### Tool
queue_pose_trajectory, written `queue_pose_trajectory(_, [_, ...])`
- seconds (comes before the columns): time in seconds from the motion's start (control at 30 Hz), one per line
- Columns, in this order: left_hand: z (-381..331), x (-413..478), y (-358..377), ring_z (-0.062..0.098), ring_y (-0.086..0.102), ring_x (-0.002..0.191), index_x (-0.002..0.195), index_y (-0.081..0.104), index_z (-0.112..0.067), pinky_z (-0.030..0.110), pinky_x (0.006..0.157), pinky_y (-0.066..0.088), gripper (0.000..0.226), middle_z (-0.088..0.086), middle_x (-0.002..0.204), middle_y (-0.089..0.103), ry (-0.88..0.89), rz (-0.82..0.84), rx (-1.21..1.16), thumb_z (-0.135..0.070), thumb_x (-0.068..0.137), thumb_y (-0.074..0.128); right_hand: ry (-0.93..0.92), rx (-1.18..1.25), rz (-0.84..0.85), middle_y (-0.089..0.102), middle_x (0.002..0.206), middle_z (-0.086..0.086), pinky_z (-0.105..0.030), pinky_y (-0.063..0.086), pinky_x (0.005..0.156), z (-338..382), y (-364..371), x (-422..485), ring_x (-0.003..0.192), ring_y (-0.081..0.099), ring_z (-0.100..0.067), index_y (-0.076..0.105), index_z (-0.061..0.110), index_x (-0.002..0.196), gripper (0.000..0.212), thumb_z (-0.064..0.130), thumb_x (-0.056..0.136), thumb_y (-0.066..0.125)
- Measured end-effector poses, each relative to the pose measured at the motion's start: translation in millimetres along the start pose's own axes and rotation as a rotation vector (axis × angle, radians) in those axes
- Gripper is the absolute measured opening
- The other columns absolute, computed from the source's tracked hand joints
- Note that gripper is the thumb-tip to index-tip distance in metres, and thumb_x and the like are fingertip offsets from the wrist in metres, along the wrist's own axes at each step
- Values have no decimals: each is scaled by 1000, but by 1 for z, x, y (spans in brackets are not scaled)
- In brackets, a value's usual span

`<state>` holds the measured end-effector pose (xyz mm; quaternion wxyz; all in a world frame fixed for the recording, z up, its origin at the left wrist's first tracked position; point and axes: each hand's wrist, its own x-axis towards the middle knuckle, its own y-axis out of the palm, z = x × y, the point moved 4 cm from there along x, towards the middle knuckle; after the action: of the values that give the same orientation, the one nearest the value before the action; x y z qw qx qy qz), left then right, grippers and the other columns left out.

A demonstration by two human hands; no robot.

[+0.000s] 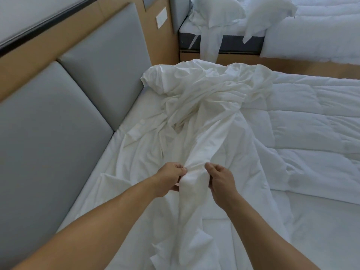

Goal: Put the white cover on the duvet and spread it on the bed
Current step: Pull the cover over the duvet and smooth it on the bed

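The white cover (pixel 196 106) lies crumpled across the middle of the bed (pixel 321 221), bunched high toward the headboard corner and trailing down to me. The quilted white duvet (pixel 311 133) is spread flat on the right side of the bed, partly under the cover. My left hand (pixel 169 178) and my right hand (pixel 220 178) each pinch a raised fold of the cover between them, close together, just above the mattress.
A grey padded headboard (pixel 58 117) runs along the left. A second bed (pixel 229 38) stands beyond, carrying pillows (pixel 214 12) and another duvet (pixel 315 32). A strip of tan floor (pixel 292 67) separates the beds.
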<state>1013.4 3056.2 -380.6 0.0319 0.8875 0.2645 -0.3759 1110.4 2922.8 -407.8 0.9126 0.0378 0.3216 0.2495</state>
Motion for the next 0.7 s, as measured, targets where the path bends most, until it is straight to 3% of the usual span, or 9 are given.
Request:
queue_pose_trajectory(0.1, [-2, 12, -22, 34, 64, 95, 90, 61, -8, 42, 75, 58, 21, 17, 105, 64, -2, -262, -57, -12, 103, 44, -99, -39, -89, 66, 89, -15, -43, 53, 81, 8, -13, 3, 85, 62, -30, 66, 3, 90, 22, 23, 97, 61])
queue_pose_trajectory(0.2, [-4, 19, -38, 31, 61, 76, 83, 61, 0, 40, 70, 51, 21, 18, 89, 60, -4, -399, -342, 3, 92, 41, -51, 64, -191, 63, 96, -15, -39, 54, 77, 9, -35, 6, 90, 62, -27, 62, 3, 93, 17, 13, 99, 51])
queue_pose_trajectory(0.3, [-9, 13, -36, 29, 58, 71, 86, 62, -1, 36, 66, 48, 15, 15, 83, 58, 26, -364, -414, -12, 94, 55, 103, 372, -410, 62, 99, -17, -44, 56, 81, 2, -64, 7, 89, 63, -28, 55, -1, 107, 16, 8, 97, 45])
queue_pose_trajectory(0.37, [-12, 6, -31, 29, 63, 83, 98, 64, -6, 36, 72, 51, 32, 12, 94, 65, 10, -231, -144, -36, 87, 71, 155, 433, -519, 59, 95, -15, -48, 55, 85, -2, -79, 7, 84, 60, -29, 51, 1, 107, 12, 7, 97, 49])
queue_pose_trajectory(0.43, [-7, -1, -25, 27, 65, 89, 102, 63, -10, 36, 73, 54, 36, 10, 100, 66, -49, -88, 203, -31, 79, 81, 186, 195, -545, 56, 92, -14, -42, 54, 76, -4, -84, 4, 78, 55, -27, 54, 1, 96, 8, 7, 95, 49])
queue_pose_trajectory(0.5, [-4, -9, -20, 26, 64, 88, 99, 62, -9, 37, 77, 55, 23, 12, 101, 65, -82, -46, 343, -15, 81, 74, 86, -242, -514, 57, 99, -15, -35, 44, 69, -1, -81, 1, 78, 53, -26, 57, 3, 98, 12, 10, 92, 49])
queue_pose_trajectory(0.6, [-11, -21, -13, 29, 62, 84, 104, 64, -1, 36, 75, 52, 25, 16, 99, 63, -72, -25, 43, -8, 80, 65, -253, -840, -435, 48, 134, -11, -40, 39, 97, 7, -63, -12, 120, 48, -30, 48, 13, 135, 51, 26, 89, 65])
queue_pose_trajectory(0.63, [-15, -24, -9, 29, 62, 83, 109, 64, 1, 35, 72, 52, 36, 16, 96, 64, -65, 12, -85, -10, 75, 66, -414, -880, -393, 47, 136, -9, -41, 36, 104, 10, -53, -20, 126, 43, -28, 51, 16, 135, 54, 34, 87, 68])
queue_pose_trajectory(0.7, [-26, -36, 0, 27, 63, 73, 108, 65, 1, 31, 63, 52, 44, 13, 84, 64, -31, 94, -186, -13, 67, 63, -621, -783, -158, 57, 128, 2, -37, 39, 104, 9, -32, -44, 121, 49, -18, 61, 25, 123, 52, 57, 83, 62])
